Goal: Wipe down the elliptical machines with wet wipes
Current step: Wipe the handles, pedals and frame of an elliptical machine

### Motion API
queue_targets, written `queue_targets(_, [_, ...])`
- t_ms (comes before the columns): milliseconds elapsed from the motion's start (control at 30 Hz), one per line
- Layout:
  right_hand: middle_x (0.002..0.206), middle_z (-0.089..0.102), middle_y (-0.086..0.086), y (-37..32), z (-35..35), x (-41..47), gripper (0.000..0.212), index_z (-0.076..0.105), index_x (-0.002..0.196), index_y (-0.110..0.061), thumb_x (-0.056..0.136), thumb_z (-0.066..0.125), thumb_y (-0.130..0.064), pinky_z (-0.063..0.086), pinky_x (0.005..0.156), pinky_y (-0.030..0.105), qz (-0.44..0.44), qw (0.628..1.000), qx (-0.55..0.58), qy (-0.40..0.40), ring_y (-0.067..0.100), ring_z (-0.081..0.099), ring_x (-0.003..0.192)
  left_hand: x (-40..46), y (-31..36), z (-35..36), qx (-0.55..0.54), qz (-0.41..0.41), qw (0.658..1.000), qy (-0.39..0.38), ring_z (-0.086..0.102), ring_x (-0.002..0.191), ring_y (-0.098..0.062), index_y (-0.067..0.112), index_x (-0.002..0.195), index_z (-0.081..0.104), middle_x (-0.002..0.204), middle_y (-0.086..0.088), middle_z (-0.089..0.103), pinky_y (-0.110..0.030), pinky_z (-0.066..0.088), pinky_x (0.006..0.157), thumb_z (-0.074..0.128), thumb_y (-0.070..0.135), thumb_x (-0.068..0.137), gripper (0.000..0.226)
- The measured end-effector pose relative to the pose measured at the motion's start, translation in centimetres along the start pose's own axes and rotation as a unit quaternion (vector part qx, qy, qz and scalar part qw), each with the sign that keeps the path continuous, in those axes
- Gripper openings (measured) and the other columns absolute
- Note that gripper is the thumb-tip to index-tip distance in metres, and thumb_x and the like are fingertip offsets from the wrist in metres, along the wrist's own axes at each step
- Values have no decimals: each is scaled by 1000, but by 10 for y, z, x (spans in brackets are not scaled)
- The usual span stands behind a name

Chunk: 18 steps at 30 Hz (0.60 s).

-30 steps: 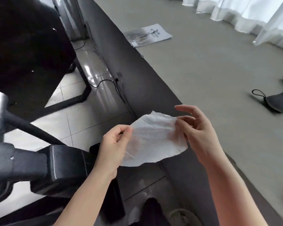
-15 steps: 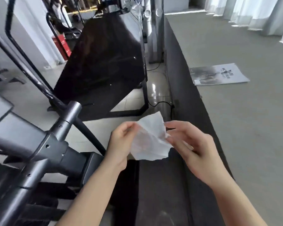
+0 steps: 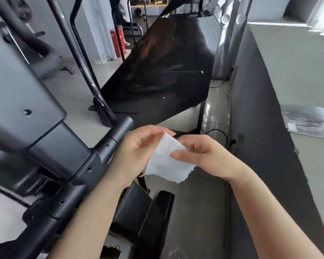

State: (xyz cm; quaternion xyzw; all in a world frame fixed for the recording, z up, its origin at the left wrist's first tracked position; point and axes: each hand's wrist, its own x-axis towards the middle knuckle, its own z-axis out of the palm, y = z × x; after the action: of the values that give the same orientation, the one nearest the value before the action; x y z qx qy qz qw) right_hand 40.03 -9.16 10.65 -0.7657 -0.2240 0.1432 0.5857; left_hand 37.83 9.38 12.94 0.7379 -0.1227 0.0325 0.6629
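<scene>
Mid-frame: thin white wet wipe (image 3: 166, 161), partly folded, pinched between both hands. Left hand (image 3: 137, 152) fingers curled onto left edge; right hand (image 3: 204, 156) thumb and fingers clamped on right side. Dark grey metal elliptical frame arm (image 3: 94, 161) just left of left hand, apart from wipe. No contact with machine yet. Risks: thin sheet tearing under opposing pull; ragged lower edge dangling, likely to snag on black plastic pedal block (image 3: 137, 208) below. Hidden: wipe's back face, left fingertips behind sheet. Printed paper (image 3: 307, 120) at right edge cut off, unreadable. Upper frame blurred.
</scene>
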Motion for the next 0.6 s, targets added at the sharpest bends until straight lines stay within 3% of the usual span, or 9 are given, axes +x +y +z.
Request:
queue_targets(100, [68, 65, 2, -8, -7, 31, 15, 66, 75, -5, 87, 73, -12, 45, 57, 25, 23, 999, 21, -22, 15, 60, 62, 9, -11, -17, -81, -57, 990, 100, 67, 86, -7, 32, 88, 76, 92, 7, 74, -20, 51, 72, 54, 41, 85, 24])
queue_targets(167, [69, 68, 5, -7, -9, 47, 13, 67, 77, 0, 86, 72, -8, 48, 56, 24, 26, 999, 36, -4, 16, 63, 63, 9, -27, -22, -174, -144, 967, 116, 70, 93, -10, 24, 102, 73, 101, 2, 75, -22, 55, 71, 51, 54, 80, 43])
queue_targets(233, [76, 69, 17, -5, -11, 64, 16, 67, 83, 6, 84, 73, -9, 49, 60, 29, 17, 999, 30, 8, 22, 63, 67, 8, -40, -20, -233, -185, 946, 131, 71, 95, -16, 17, 112, 68, 110, -6, 73, -29, 58, 72, 63, 49, 77, 48])
queue_targets(300, [81, 68, 26, -1, -18, 83, 16, 68, 85, 4, 86, 73, -11, 47, 64, 33, 12, 1000, 4, 11, 25, 60, 68, 16, -53, -19, -245, -173, 937, 181, 71, 89, -16, 16, 112, 65, 105, -7, 72, -33, 61, 74, 79, 25, 71, 44])
queue_targets(400, [87, 73, 14, 1, -38, 118, 12, 72, 86, -6, 92, 66, -14, 53, 76, 37, 3, 997, -69, -34, 28, 68, 77, 40, -58, -26, -212, -103, 937, 257, 70, 87, -14, 20, 110, 63, 91, 0, 74, -28, 59, 74, 80, 5, 63, 52])
queue_targets(500, [81, 73, 10, -1, -59, 156, 14, 74, 83, -10, 93, 64, -12, 53, 70, 34, -41, 993, -77, -78, 30, 69, 76, 65, -65, -27, -161, -17, 931, 327, 69, 95, -16, 27, 115, 62, 100, -1, 74, -26, 58, 81, 80, 5, 69, 55])
queue_targets(600, [79, 72, 21, 4, -77, 199, 13, 72, 83, -4, 90, 70, -15, 53, 62, 44, -84, 992, -19, -90, 45, 66, 75, 97, -85, 5, -328, -48, 877, 348, 69, 101, -16, 22, 122, 62, 114, -5, 72, -28, 58, 76, 76, 23, 72, 52])
